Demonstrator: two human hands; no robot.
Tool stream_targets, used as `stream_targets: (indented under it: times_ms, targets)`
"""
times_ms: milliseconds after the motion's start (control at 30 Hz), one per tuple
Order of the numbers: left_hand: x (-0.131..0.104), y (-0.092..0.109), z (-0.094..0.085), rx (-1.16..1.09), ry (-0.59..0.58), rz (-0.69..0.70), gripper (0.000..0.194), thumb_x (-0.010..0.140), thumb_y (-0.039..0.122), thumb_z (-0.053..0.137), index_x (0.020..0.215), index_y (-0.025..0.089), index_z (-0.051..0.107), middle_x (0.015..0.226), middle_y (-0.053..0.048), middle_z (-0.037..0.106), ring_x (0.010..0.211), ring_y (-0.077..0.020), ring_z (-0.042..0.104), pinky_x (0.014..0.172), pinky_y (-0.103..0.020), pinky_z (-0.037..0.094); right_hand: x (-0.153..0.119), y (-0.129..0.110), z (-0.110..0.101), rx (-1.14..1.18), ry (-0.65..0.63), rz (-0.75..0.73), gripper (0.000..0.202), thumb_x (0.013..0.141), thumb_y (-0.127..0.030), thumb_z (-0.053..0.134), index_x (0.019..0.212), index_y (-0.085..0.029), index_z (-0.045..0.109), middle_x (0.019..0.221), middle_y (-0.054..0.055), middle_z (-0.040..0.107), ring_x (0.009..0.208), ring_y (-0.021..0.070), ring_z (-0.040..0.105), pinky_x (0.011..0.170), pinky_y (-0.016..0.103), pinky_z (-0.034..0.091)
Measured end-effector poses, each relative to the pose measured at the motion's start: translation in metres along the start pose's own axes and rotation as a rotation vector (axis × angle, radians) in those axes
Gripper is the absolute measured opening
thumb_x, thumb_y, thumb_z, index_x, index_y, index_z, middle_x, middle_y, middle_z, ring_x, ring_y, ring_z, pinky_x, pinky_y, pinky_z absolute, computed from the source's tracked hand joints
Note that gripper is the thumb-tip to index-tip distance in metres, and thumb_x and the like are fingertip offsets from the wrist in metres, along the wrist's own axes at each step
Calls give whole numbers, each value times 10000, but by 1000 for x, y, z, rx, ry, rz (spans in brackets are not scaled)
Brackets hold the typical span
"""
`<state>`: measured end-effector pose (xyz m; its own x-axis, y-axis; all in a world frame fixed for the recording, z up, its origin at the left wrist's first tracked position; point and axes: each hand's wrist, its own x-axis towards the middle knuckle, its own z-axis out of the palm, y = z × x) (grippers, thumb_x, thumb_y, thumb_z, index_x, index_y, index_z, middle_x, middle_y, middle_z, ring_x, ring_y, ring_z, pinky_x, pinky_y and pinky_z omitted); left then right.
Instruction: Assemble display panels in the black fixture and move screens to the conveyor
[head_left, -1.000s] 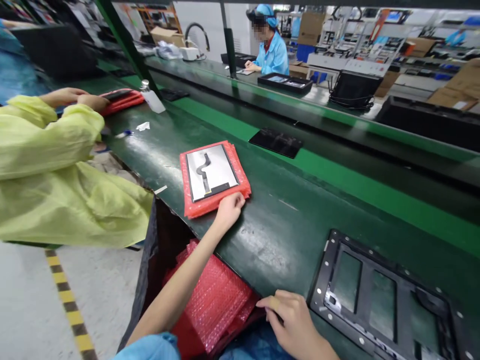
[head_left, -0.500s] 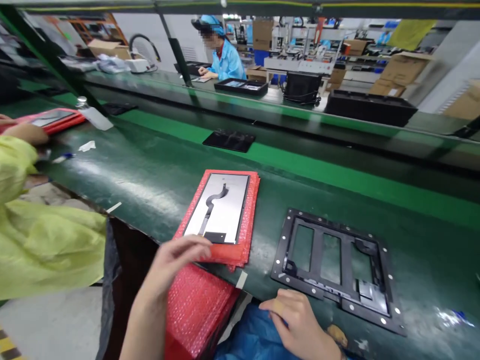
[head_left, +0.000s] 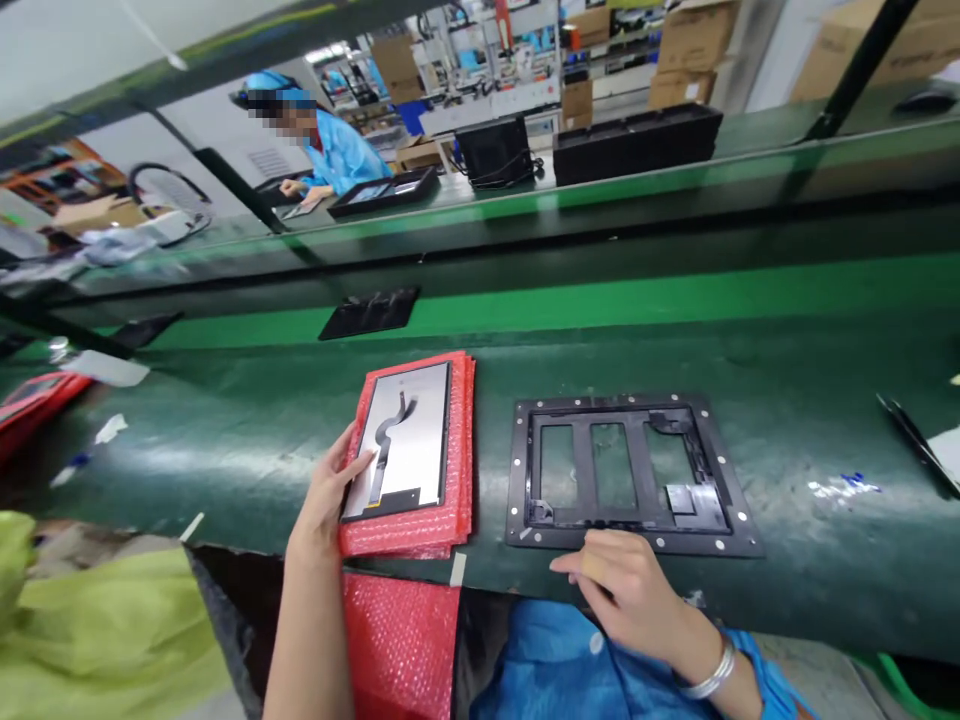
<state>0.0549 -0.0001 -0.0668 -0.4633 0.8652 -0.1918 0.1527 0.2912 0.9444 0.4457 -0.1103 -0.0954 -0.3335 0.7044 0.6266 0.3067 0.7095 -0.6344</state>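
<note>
The left hand covers the near left corner of the panel, and the right hand hides part of the black frame's near edge. A yellow sleeve is cut off by the left and bottom edges, and the red stack by the left edge.

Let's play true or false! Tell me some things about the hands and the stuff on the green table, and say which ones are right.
1. The left hand touches the silver panel. True.
2. The panel lies on blue foam. False: on red bubble wrap.
3. The right hand rests at the black frame. True.
4. The frame sits left of the panel. False: it sits right of it.
5. The right wrist wears a bracelet. True.
</note>
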Motion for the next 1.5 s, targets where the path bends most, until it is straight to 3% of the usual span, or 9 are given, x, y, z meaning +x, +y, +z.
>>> stream_targets:
  times_ms: [233,400,500,700,833,967,1067,1233,1500]
  targets:
    - [14,23,37,125,-142,46,834,606,355,800,1396,211,576,1375,-122,657,1275,-342,616,1019,-368,552,8,18,-23,-100,186,62,294,900,-14,508,1011,-183,721,663,8,680,561,124,599,518,244,474]
    - [12,39,58,760,146,404,555,743,441,702,1224,169,663,1392,-232,576,1396,-440,454,1171,-568,339,8,26,-33,-112,346,131,338,890,-15,510,1031,-225,734,656,-4,692,533,118,603,516,243,493]
    - [10,46,71,962,174,397,359,817,503,646,1027,215,687,1144,-209,647,1264,-473,538,1077,-642,365,9,27,-33,-98,372,172,329,891,-25,510,1020,-226,736,646,-7,688,539,119,617,520,242,504]
    - [17,59,79,643,147,188,284,677,453,714,807,243,574,681,-29,562,815,-309,637,759,-405,496,14,25,-33,-115,370,168,315,882,-9,507,1001,-212,718,640,-4,680,532,115,608,510,233,500]
    - [12,75,74,450,59,83,310,580,460,703,685,224,532,559,29,520,513,-160,500,477,-265,383,14,27,-33,-137,363,169,308,888,-11,500,998,-214,706,640,-9,682,530,115,609,515,237,506]
    - [-6,101,63,255,97,80,413,449,417,743,696,252,456,550,78,554,538,-165,566,450,-244,435,11,28,-34,-135,355,184,316,894,-20,499,1013,-221,712,649,-7,693,534,120,619,524,247,513]
    - [-32,115,64,134,121,155,401,447,395,744,770,290,530,760,88,706,822,-241,702,655,-321,594,12,23,-36,-121,339,161,372,898,-10,504,1135,-223,697,716,10,726,585,128,643,556,256,535]
    - [-84,103,111,-43,-80,63,423,527,354,755,925,286,629,967,17,763,1124,-351,683,936,-437,597,27,9,-30,-292,203,-22,410,908,-73,582,1306,-166,619,1230,137,729,1134,223,669,895,383,587]
    - [-134,92,166,-163,-507,-12,469,714,473,722,1131,265,669,1098,-80,749,1009,-345,730,652,-388,635,52,12,-65,-419,88,-274,258,983,-95,505,1153,-118,698,1164,114,759,1173,203,682,912,322,589]
